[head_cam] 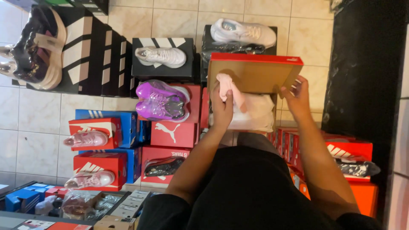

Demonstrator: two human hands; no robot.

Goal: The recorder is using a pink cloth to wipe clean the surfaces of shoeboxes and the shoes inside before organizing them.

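An open red shoe box point(255, 72) with a brown cardboard inside is in front of me, its lid tilted up. White wrapping paper point(255, 113) fills the box. My left hand point(222, 108) grips a pale pink cloth point(230, 87) and presses it against the inside of the box. My right hand point(298, 100) holds the right edge of the lid.
Stacked shoe boxes in red, blue and black stand on the tiled floor, each with a shoe on top: a purple shoe point(162, 101), white shoes point(161, 56), pink shoes point(87, 139). A dark wall point(362, 85) rises at right. More red boxes point(349, 149) sit at lower right.
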